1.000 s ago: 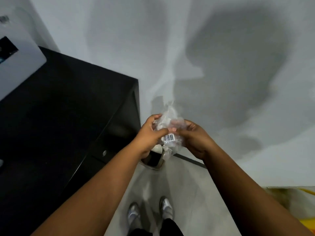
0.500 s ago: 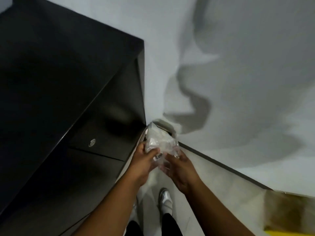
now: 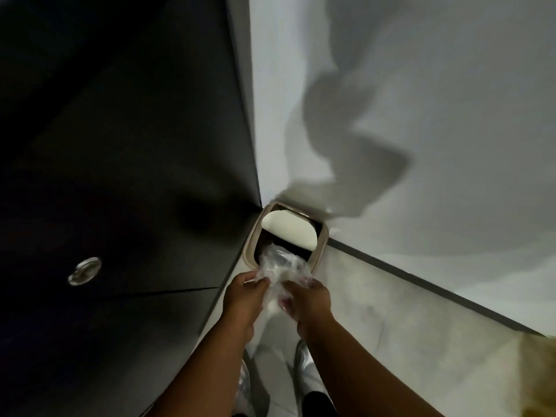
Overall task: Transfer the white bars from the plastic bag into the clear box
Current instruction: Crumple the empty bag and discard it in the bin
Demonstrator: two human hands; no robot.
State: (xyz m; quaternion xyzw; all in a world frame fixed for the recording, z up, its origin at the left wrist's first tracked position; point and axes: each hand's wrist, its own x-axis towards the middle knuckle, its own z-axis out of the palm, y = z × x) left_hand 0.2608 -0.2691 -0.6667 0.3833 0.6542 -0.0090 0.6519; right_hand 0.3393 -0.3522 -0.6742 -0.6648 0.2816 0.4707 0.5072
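A person's left hand (image 3: 245, 293) and right hand (image 3: 307, 299) pinch a crumpled plastic bag (image 3: 279, 266) above a beige floor bin (image 3: 320, 248) beside a dark cabinet (image 3: 120, 176); the bag looks emptied, suggesting disposal, though no clear box or white bars are visible.

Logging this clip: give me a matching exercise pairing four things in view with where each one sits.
Things:
1. plastic bag
2. bin
3. dark cabinet
4. shoes

Places:
A. frame's left side
B. floor corner, between cabinet and wall
C. bottom, between the forearms
D. held by the left hand and right hand, over the bin's near edge

Pairs: 1-D, 2-B, 3-A, 4-C
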